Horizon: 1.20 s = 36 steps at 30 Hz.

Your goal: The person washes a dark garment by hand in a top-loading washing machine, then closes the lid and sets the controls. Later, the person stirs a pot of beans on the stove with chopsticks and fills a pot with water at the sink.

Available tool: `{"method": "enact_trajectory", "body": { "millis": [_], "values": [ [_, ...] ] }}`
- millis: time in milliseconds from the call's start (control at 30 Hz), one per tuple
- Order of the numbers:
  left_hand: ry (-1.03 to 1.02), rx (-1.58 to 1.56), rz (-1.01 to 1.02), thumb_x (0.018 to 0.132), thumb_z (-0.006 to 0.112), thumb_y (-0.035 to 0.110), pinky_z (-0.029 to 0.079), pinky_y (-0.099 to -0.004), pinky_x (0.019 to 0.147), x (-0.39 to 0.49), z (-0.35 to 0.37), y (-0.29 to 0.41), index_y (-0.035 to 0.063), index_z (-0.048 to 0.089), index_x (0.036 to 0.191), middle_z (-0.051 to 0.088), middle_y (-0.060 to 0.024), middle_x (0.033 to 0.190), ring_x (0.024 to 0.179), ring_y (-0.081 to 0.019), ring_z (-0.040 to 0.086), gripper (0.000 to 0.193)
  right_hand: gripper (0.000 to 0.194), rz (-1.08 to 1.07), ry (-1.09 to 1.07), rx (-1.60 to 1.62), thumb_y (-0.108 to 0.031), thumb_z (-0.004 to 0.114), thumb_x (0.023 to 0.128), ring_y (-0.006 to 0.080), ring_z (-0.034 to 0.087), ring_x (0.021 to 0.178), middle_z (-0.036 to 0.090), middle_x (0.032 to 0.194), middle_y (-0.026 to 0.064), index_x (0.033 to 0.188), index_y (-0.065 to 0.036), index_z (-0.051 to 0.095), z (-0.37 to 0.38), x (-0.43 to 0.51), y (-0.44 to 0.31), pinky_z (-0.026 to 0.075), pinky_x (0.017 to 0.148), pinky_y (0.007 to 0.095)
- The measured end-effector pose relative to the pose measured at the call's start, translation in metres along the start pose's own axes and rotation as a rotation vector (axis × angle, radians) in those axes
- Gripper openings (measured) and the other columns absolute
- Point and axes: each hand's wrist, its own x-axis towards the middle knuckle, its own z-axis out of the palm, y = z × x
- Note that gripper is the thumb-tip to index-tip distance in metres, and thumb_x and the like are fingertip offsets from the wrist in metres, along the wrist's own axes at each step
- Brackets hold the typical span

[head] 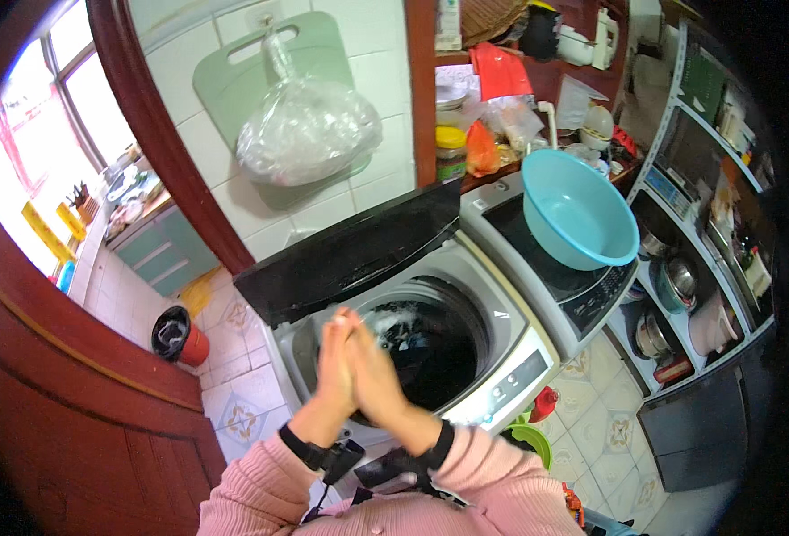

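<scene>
My left hand (331, 382) and my right hand (379, 378) are pressed palm to palm, fingers pointing away from me. They are raised over the near left part of an open top-loading washing machine (501, 318); whether anything lies between the palms is hidden. Inside its drum (478, 328) is dark content, with white suds (394, 320) behind my fingers. The black lid (361, 248) stands raised at the back. Dark bands circle both wrists below pink ribbed sleeves.
A light-blue plastic basin (572, 208) rests on a second washing machine (495, 201) at right. Metal shelves (679, 244) hold pots. A clear plastic bag (310, 130) hangs before a green cutting board (223, 87). A red bin (197, 345) and brown door (86, 415) are at left.
</scene>
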Motion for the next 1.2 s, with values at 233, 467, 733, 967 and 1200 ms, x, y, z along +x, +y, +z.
{"method": "enact_trajectory", "body": {
  "millis": [233,467,733,967,1200],
  "values": [
    [-0.130,0.047,-0.069,0.097,0.036,0.032,0.023,-0.0294,0.106,-0.017,0.003,-0.003,0.0023,0.030,0.138,0.035,-0.0080,0.140,0.129,-0.0169,0.030,0.050,0.049,0.043,0.127,-0.037,-0.018,0.037,0.093,0.0288,0.031,0.131,0.034,0.139,0.0230,0.134,0.007,0.031,-0.015,0.003,0.022,0.020,0.108,0.0321],
    [-0.254,0.098,0.042,0.098,0.031,0.032,0.018,-0.0315,0.109,-0.023,0.011,0.005,0.0020,0.022,0.141,0.028,-0.0086,0.144,0.133,-0.0188,0.025,0.053,0.049,0.209,0.008,0.075,-0.023,0.041,0.093,0.0222,0.048,0.111,0.049,0.124,0.0175,0.134,0.004,0.034,-0.015,-0.003,0.019,0.034,0.096,0.0297],
    [-0.068,0.045,-0.084,0.096,0.038,0.036,0.025,-0.0301,0.105,-0.020,0.003,-0.006,0.0055,0.034,0.138,0.037,-0.0020,0.139,0.124,-0.0157,0.037,0.052,0.046,0.121,0.031,-0.096,-0.016,0.035,0.093,0.0264,0.038,0.127,0.040,0.135,0.0226,0.133,0.006,0.034,-0.012,-0.011,0.023,0.028,0.103,0.0311],
    [-0.014,0.078,0.194,0.097,0.038,0.034,0.020,-0.0297,0.107,-0.021,0.004,-0.003,0.0006,0.032,0.137,0.033,-0.0087,0.142,0.129,-0.0166,0.030,0.053,0.047,-0.053,-0.033,-0.140,-0.015,0.034,0.093,0.0279,0.026,0.134,0.032,0.140,0.0224,0.134,0.006,0.032,-0.005,-0.020,0.017,0.016,0.109,0.0312],
    [-0.046,0.252,0.045,0.096,0.039,0.038,0.024,-0.0277,0.104,-0.025,0.005,0.003,0.0050,0.036,0.136,0.041,-0.0043,0.134,0.122,-0.0146,0.037,0.052,0.046,0.061,-0.007,-0.032,-0.016,0.033,0.092,0.0262,0.034,0.130,0.039,0.137,0.0191,0.133,0.006,0.035,-0.009,-0.016,0.032,0.024,0.107,0.0314]
  ]
}}
